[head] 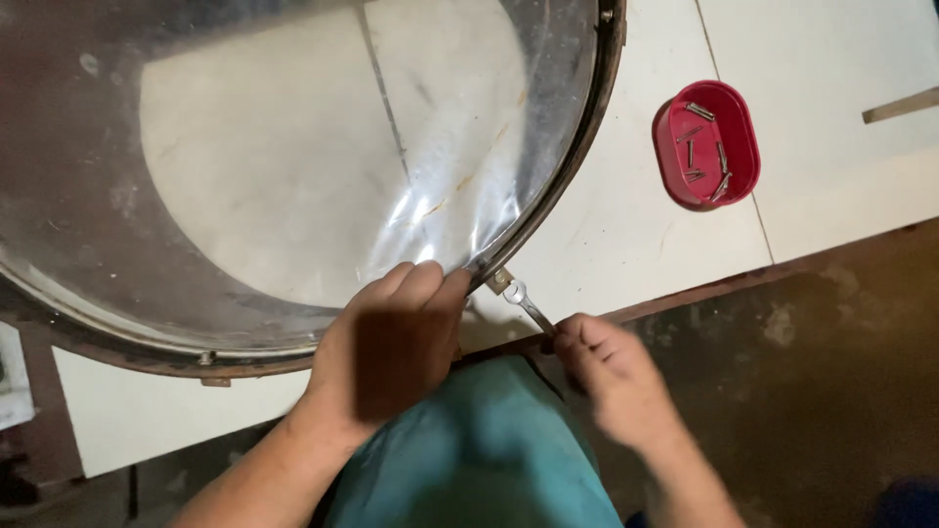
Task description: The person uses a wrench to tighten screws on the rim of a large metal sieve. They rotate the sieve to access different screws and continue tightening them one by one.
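Observation:
A large round drum [293, 176] with a clear film head and a dark metal hoop [577, 147] lies on a white tiled floor. My left hand [391, 342] rests on the near edge of the hoop, fingers curled over the film. My right hand [611, 376] grips a small metal wrench [523, 301], whose head sits on a lug at the hoop's rim beside my left fingertips.
A red oval tray [706, 145] holding several metal bolts sits on the white floor [636, 235] to the right of the drum. A dark brown floor area [822, 352] lies at lower right. My teal-clothed knee [479, 450] is below my hands.

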